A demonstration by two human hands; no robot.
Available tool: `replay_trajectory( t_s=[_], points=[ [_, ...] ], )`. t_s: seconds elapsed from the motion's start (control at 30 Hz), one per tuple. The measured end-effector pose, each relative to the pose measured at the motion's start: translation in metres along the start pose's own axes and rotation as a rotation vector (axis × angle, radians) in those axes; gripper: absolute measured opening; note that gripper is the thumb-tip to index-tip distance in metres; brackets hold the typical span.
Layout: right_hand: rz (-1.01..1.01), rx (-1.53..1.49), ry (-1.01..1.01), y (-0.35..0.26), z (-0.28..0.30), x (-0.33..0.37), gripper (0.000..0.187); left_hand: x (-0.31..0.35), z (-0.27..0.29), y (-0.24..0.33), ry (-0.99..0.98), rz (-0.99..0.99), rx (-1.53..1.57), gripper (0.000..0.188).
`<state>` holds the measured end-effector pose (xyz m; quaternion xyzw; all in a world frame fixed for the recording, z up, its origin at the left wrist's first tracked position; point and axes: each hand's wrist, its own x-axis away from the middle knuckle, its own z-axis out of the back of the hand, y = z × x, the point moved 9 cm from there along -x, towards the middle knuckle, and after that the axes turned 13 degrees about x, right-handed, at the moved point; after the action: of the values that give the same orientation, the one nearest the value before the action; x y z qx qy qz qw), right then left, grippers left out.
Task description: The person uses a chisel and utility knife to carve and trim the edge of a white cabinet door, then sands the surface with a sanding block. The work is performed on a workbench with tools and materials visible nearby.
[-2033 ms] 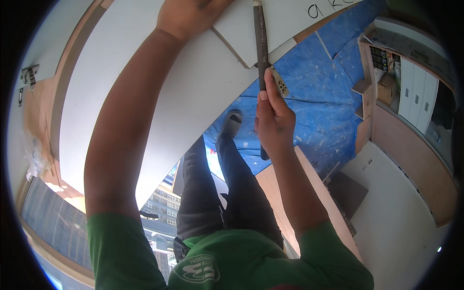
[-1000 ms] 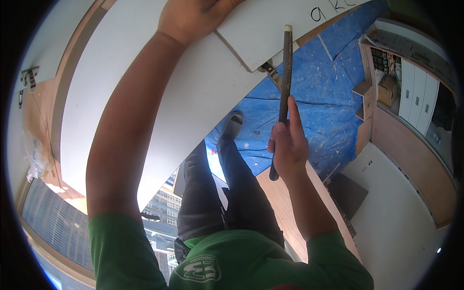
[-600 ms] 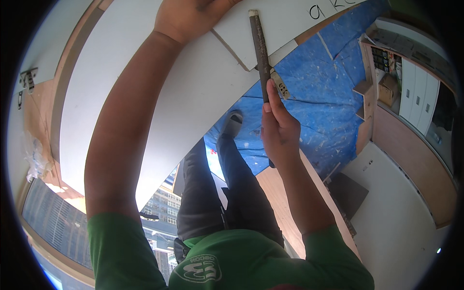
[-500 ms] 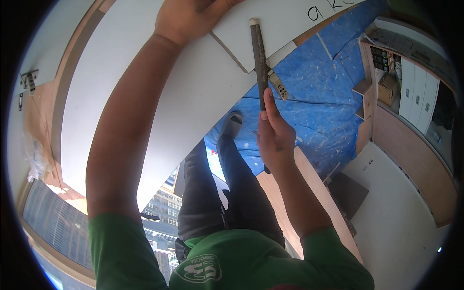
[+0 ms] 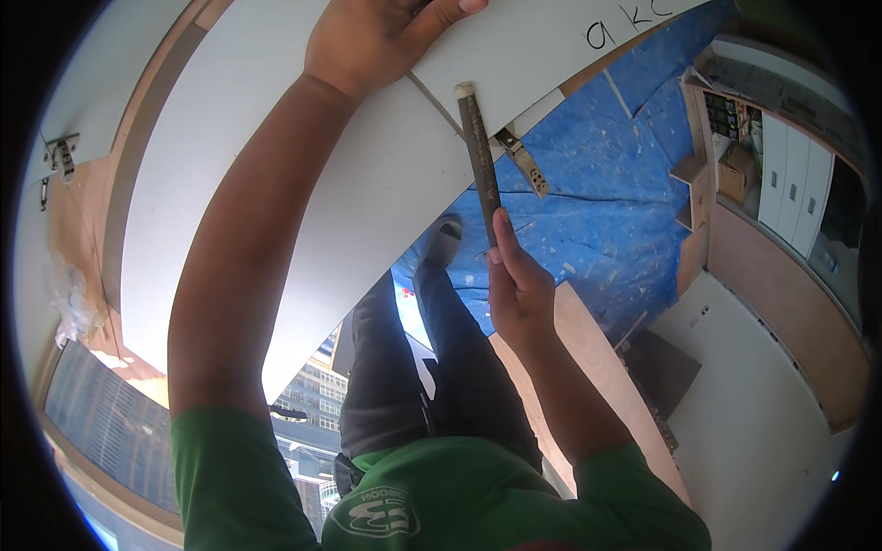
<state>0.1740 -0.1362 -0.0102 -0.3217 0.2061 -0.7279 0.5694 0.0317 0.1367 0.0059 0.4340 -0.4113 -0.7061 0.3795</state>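
My right hand point(image 5: 522, 292) is closed around a dark flat bar point(image 5: 479, 151), its thumb lying along the shaft. The bar's pale, worn end points away from me, over a white board point(image 5: 514, 64). Just right of the bar, a metal cabinet hinge point(image 5: 525, 165) sticks out from the board's edge. My left hand point(image 5: 372, 44) is on the white panels, thumb stretched out to the right. The top of the picture cuts off its other fingers. A narrow seam point(image 5: 435, 99) runs between the board and a larger white panel point(image 5: 216, 220).
Blue sheeting point(image 5: 597, 211) covers the floor, and my shoe point(image 5: 444, 237) stands on it. A wooden board point(image 5: 588, 358) lies to my right. Shelving with a cardboard box point(image 5: 737, 170) and white doors point(image 5: 792, 179) stands at far right. At left is another hinge point(image 5: 62, 158).
My right hand has drawn the bar back toward me and slightly left, uncovering more of the hinge. My left hand has shifted a little right and nearer.
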Motion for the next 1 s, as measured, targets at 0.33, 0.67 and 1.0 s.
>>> replay_trajectory(
  t_s=[0.33,0.67,1.0],
  points=[
    [-0.033,-0.003,-0.033,0.011,0.001,0.005,0.054,-0.001,0.001,0.005,-0.004,-0.043,-0.108,0.045],
    [-0.077,-0.04,0.004,0.015,0.002,0.007,0.054,-0.002,0.001,0.003,0.001,0.032,-0.053,0.046],
    [-0.085,-0.071,0.037,0.009,0.0,-0.012,0.053,0.0,0.002,0.003,0.003,-0.03,-0.091,0.045]
  ],
)
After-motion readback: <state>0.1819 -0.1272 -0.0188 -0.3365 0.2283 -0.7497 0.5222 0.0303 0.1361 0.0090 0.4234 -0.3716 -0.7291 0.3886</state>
